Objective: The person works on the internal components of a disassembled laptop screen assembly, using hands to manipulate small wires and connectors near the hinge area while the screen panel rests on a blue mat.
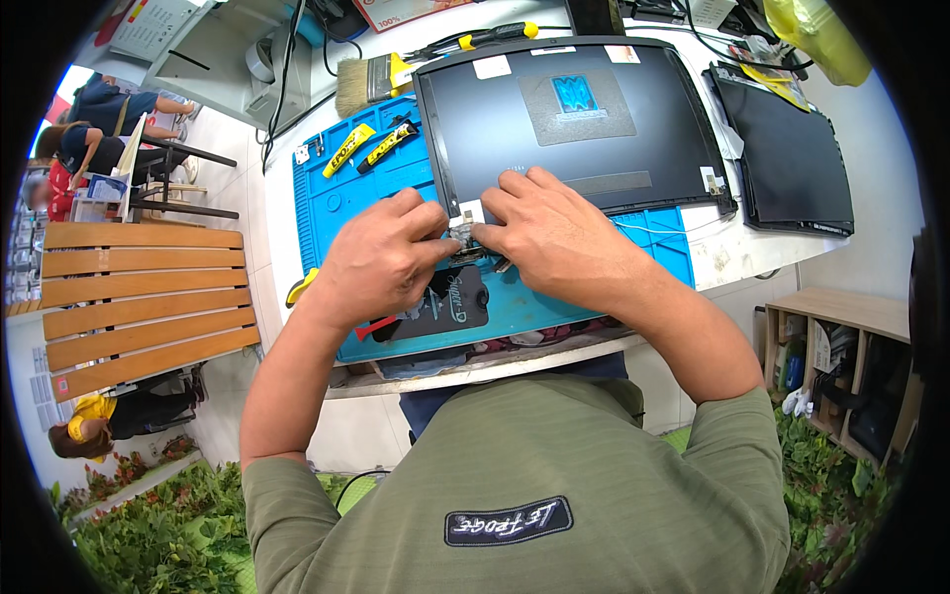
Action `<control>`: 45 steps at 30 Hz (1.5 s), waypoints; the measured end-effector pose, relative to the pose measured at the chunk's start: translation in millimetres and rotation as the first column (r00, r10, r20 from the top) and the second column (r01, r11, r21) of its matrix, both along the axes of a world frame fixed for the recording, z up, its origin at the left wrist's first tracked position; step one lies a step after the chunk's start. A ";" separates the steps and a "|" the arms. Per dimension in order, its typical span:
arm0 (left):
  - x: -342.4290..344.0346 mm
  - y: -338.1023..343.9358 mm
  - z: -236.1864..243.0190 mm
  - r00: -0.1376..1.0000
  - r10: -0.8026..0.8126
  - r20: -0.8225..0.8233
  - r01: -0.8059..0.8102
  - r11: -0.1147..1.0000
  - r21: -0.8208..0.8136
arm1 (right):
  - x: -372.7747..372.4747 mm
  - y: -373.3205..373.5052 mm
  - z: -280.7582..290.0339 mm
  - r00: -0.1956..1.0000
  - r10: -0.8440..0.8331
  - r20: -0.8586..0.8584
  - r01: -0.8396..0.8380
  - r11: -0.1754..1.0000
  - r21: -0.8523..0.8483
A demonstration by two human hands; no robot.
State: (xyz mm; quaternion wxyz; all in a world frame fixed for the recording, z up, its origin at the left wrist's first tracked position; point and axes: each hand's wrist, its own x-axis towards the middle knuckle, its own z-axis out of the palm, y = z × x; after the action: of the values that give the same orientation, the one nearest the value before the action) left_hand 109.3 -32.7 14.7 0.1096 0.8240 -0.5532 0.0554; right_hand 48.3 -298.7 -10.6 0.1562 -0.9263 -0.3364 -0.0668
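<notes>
A dark laptop lid (475, 109) lies on a blue work mat (341, 203), with a blue sticker on a grey patch at its middle. At its near left corner is a small metal piece (461, 236), partly hidden by my fingers. My left hand (381, 259) is closed in a pinch at that piece from the left. From the other side my right hand (559, 238) pinches close to it, its fingertips bent over the lid's edge. What exactly sits between the fingers is too small to make out. Below them lies a black flat pad (460, 300), beside a red-handled tool (376, 328).
Two glue tubes, one yellow (348, 150) and one black (388, 147), lie left of the lid. Behind them are a wide brush (368, 85) and a yellow-black screwdriver (500, 36). Another black panel (782, 148) rests at right. A slatted bench (148, 292) stands left.
</notes>
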 end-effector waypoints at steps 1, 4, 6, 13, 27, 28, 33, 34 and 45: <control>0.1 0.3 -0.6 1.000 -0.002 -0.012 0.002 1.000 0.003 | 0.1 0.1 -0.6 1.000 -0.001 -0.001 0.001 1.000 0.000; 2.8 1.1 -2.2 0.999 -0.010 -0.047 0.011 1.000 0.015 | 0.1 -0.2 -1.6 1.000 -0.003 -0.005 0.003 1.000 -0.004; 6.2 0.9 -2.1 0.997 -0.017 -0.069 0.019 0.999 0.027 | 0.2 -0.4 1.1 1.000 0.003 -0.005 -0.003 1.000 -0.012; 17.2 0.3 -2.5 0.965 -0.001 -0.263 -0.009 0.999 -0.036 | 0.0 -0.6 1.0 1.000 -0.002 -0.004 0.002 1.000 -0.013; 14.2 9.2 -10.5 0.989 0.049 -0.138 -0.058 0.997 -0.060 | 0.4 -0.7 2.0 1.000 0.002 -0.030 -0.003 1.000 -0.020; 13.3 8.3 -9.7 0.993 0.044 -0.112 -0.049 0.998 -0.044 | 0.4 -1.0 1.3 1.000 0.002 -0.023 -0.003 1.000 -0.017; 10.5 10.1 -8.1 0.996 0.050 -0.079 -0.052 0.999 -0.018 | 0.5 -0.9 -0.9 1.000 0.000 -0.006 0.000 1.000 -0.005; 10.2 10.5 -8.3 0.995 0.055 -0.084 -0.057 0.998 -0.025 | 0.5 -0.8 -0.9 1.000 0.002 -0.004 -0.002 1.000 -0.005; 10.9 6.1 -13.2 0.996 0.037 -0.077 -0.045 0.993 -0.109 | 0.0 -1.4 -3.9 1.000 -0.001 0.021 0.001 1.000 0.004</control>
State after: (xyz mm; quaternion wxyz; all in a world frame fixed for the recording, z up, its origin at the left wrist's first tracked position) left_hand 120.2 -26.6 1.5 0.1744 0.8293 -0.5277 0.0574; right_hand 48.3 -300.1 -14.5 0.1544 -0.9253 -0.3376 -0.0774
